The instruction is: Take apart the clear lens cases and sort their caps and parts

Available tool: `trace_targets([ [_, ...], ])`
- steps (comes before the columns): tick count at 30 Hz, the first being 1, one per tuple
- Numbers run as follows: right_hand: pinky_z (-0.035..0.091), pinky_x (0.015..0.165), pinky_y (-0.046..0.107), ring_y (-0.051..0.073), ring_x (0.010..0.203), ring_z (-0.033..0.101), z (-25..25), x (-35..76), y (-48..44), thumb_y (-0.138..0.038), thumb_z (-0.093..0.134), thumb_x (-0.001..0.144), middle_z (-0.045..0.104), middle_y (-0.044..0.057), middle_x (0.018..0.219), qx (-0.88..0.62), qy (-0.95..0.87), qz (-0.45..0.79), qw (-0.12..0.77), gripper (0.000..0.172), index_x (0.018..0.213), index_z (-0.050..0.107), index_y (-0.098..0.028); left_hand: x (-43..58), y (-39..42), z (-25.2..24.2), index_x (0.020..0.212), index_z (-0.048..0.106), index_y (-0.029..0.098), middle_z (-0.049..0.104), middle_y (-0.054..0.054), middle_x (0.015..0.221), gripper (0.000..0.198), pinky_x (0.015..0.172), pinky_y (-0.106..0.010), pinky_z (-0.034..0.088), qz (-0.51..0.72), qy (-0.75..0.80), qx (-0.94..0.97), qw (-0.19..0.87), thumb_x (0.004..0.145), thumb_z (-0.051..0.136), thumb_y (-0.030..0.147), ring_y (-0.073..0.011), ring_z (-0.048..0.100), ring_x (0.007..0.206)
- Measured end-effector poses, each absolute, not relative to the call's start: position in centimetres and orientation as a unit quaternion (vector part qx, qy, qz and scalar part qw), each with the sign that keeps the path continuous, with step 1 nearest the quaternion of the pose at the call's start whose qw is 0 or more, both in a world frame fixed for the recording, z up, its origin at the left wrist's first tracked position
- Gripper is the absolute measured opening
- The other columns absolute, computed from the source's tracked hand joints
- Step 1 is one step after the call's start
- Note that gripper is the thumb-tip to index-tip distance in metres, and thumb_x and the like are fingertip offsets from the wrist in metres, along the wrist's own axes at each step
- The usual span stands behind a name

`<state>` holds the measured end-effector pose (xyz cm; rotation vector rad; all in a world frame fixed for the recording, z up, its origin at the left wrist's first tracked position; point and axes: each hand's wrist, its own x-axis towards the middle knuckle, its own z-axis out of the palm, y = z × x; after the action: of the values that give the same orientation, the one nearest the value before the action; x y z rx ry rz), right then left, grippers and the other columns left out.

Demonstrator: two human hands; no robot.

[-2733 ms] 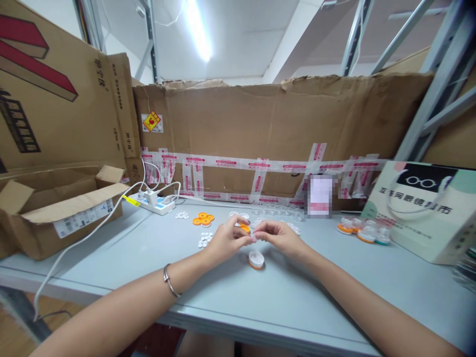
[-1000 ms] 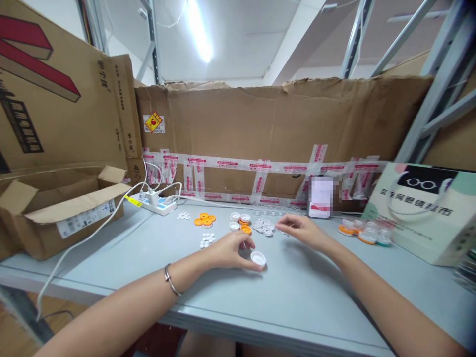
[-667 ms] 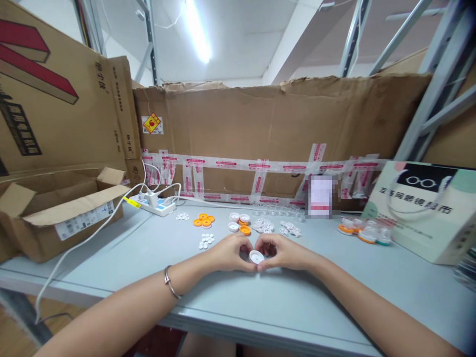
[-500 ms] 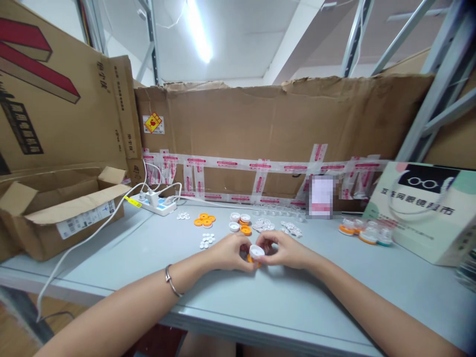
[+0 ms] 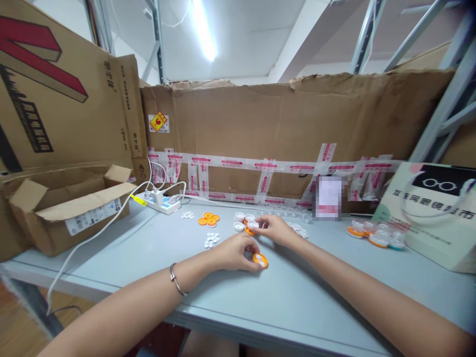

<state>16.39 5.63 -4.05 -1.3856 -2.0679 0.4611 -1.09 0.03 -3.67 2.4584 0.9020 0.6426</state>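
Note:
My left hand rests on the grey table with its fingers curled, the fingertips pressing on a small round orange cap lying flat. My right hand reaches farther back, its fingers pinched on a small white cap at the cluster of white and orange caps. A pile of tiny clear parts lies just right of that hand. A metal bangle sits on my left wrist.
Orange rings and small white discs lie left of the caps. A white power strip with cables sits at the back left, near an open cardboard box. Finished orange and teal pieces stand beside a printed box.
The two hands held the white-and-orange piece together; now they have separated. The orange cap lies under my left fingers, and my right hand has moved back to the cap cluster with the white cap.

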Motion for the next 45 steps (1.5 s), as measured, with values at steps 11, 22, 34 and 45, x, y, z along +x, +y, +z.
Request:
trace_targets([
  [11, 0.036, 0.054, 0.024, 0.015, 0.062, 0.054, -4.0, 15.9, 6.0, -0.044, 0.059, 0.065, 0.062, 0.002, 0.069, -0.518, -0.804, 0.149, 0.253, 0.032, 0.079, 0.066, -0.016, -1.2, 0.1, -3.8, 0.079, 0.061, 0.014, 0.059, -0.002, 0.077, 0.022, 0.065, -0.022, 0.041, 0.232, 0.319, 0.895, 0.210, 0.062, 0.064, 0.028, -0.0141, 0.052, 0.072],
  [22, 0.041, 0.066, 0.028, 0.016, 0.070, 0.052, -2.5, 15.8, 3.6, -0.045, 0.054, 0.070, 0.058, 0.006, 0.086, -0.525, -0.773, 0.142, 0.326, 0.038, 0.096, 0.059, -0.017, -1.4, 0.1, -3.6, 0.080, 0.061, 0.013, 0.058, -0.003, 0.081, 0.022, 0.068, -0.021, 0.041, 0.219, 0.312, 0.902, 0.203, 0.066, 0.063, 0.029, -0.0133, 0.052, 0.075],
  [34, 0.033, 0.057, 0.022, 0.011, 0.063, 0.040, -4.2, 17.5, -0.9, -0.041, 0.071, 0.056, 0.046, -0.003, 0.072, -0.446, -0.800, 0.336, 0.222, 0.042, 0.088, 0.056, -0.017, -1.5, 0.7, -3.8, 0.086, 0.062, 0.012, 0.061, -0.004, 0.083, 0.029, 0.068, -0.022, 0.041, 0.213, 0.296, 0.908, 0.207, 0.064, 0.065, 0.031, -0.0144, 0.054, 0.077],
  [45, 0.033, 0.055, 0.022, 0.011, 0.061, 0.042, -4.4, 17.4, -0.9, -0.037, 0.068, 0.060, 0.052, -0.002, 0.069, -0.457, -0.796, 0.327, 0.227, 0.029, 0.079, 0.060, -0.016, -1.7, 0.5, -2.8, 0.081, 0.065, 0.012, 0.066, -0.003, 0.076, 0.017, 0.063, -0.018, 0.041, 0.205, 0.321, 0.894, 0.234, 0.073, 0.058, 0.025, -0.0120, 0.058, 0.069],
])
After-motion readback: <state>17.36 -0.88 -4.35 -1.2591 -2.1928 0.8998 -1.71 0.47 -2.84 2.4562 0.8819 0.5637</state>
